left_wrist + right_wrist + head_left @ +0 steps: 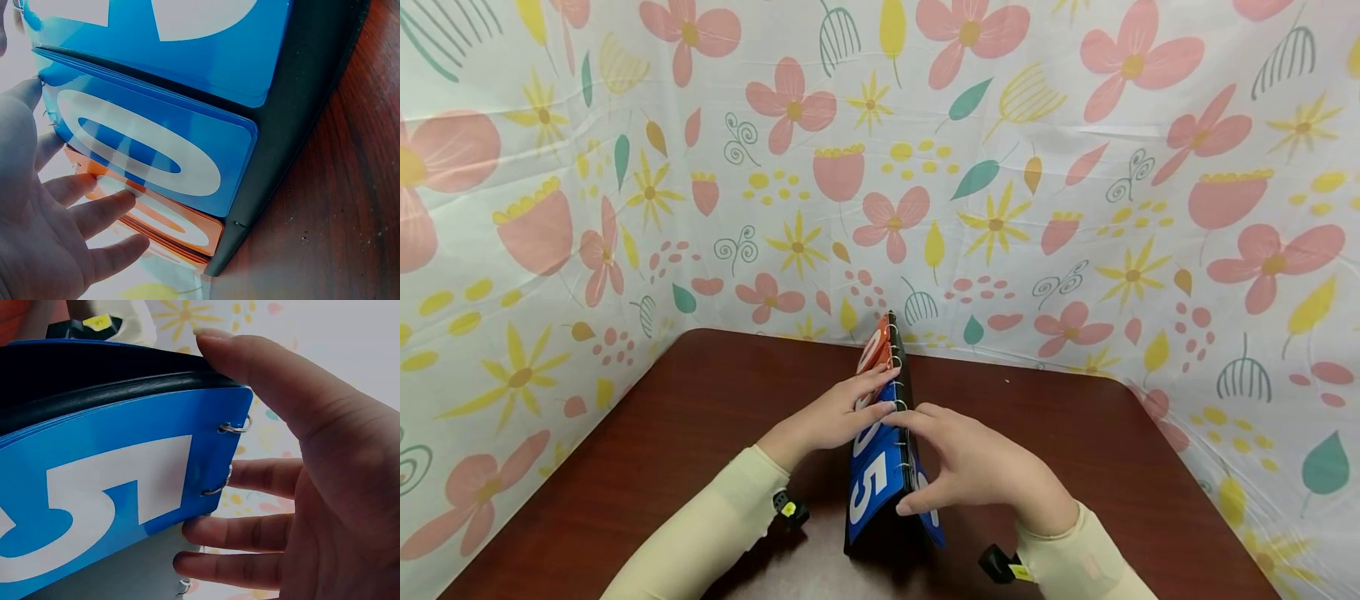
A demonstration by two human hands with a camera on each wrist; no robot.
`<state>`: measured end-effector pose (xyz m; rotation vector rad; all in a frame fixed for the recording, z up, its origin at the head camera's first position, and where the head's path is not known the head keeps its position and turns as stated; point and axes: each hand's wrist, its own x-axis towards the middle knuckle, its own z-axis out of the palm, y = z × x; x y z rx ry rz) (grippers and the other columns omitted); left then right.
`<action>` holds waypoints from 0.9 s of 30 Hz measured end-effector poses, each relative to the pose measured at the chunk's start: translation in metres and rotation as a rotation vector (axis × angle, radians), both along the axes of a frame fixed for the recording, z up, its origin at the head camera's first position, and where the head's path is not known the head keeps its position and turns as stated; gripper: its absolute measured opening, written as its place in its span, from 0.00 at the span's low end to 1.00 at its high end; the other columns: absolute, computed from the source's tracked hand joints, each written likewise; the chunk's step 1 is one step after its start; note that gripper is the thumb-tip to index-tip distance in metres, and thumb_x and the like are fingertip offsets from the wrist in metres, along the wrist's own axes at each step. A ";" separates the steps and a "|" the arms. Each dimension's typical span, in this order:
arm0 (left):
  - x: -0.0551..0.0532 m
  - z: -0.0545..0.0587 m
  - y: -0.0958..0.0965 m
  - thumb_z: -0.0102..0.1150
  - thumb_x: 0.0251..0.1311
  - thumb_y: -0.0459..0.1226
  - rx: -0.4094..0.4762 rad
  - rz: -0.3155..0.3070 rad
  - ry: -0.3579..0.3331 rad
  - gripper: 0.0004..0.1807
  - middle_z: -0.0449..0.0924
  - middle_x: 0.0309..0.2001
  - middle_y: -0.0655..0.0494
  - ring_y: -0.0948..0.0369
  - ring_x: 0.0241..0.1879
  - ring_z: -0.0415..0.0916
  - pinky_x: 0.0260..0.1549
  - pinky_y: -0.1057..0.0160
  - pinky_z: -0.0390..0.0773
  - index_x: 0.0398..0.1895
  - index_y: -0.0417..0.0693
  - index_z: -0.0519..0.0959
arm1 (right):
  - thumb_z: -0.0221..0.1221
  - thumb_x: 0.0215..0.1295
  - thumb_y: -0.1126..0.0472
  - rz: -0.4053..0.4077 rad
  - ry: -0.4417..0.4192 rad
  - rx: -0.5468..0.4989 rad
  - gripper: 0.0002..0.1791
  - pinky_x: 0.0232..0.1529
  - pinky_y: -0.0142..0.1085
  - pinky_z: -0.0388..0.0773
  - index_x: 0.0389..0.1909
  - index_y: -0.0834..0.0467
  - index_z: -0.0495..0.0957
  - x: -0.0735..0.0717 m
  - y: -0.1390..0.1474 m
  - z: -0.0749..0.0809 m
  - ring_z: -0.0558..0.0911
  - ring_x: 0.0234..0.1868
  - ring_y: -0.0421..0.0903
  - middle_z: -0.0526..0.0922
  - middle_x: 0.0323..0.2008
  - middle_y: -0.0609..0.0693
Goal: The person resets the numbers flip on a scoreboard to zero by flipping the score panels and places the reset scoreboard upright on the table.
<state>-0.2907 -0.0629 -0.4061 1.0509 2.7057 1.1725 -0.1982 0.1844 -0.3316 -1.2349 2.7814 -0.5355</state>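
Note:
A tabletop flip scoreboard [889,467] stands like a tent, its ringed spine running away from me. Its left face carries blue number cards [206,131] and orange ones [187,228] farther off. A white 5 [119,494] marks the near blue card. My left hand [831,417] lies with extended fingers along the left face and spine, by the blue 0 and orange cards. My right hand [981,458] is spread at the right side, thumb by the spine's near end and fingertips by the metal rings [234,429]. The right face is mostly hidden.
The scoreboard stands on a dark reddish-brown wooden table [700,400]. A flower-patterned white curtain [865,167] hangs behind the table and along its sides. Black wrist devices with yellow tags [790,508] sit beneath both cream sleeves [715,525].

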 end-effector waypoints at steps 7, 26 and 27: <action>0.000 0.000 0.000 0.46 0.72 0.64 -0.001 0.004 -0.006 0.34 0.48 0.83 0.66 0.56 0.82 0.51 0.76 0.38 0.60 0.80 0.83 0.52 | 0.69 0.46 0.23 -0.012 -0.004 -0.001 0.55 0.60 0.43 0.81 0.75 0.42 0.67 -0.001 0.000 -0.001 0.78 0.56 0.36 0.76 0.58 0.37; 0.000 0.000 -0.001 0.47 0.72 0.64 0.014 -0.004 -0.018 0.38 0.49 0.83 0.64 0.54 0.82 0.51 0.75 0.36 0.60 0.82 0.71 0.55 | 0.74 0.45 0.28 0.002 -0.040 -0.060 0.46 0.48 0.35 0.80 0.65 0.44 0.75 -0.008 0.010 0.005 0.75 0.46 0.36 0.79 0.44 0.39; -0.001 0.001 -0.001 0.47 0.72 0.64 0.014 -0.004 -0.020 0.37 0.49 0.83 0.64 0.55 0.82 0.51 0.75 0.36 0.60 0.82 0.73 0.55 | 0.74 0.46 0.29 0.009 -0.049 -0.067 0.45 0.49 0.36 0.80 0.63 0.44 0.75 -0.008 0.010 0.005 0.75 0.45 0.36 0.79 0.43 0.40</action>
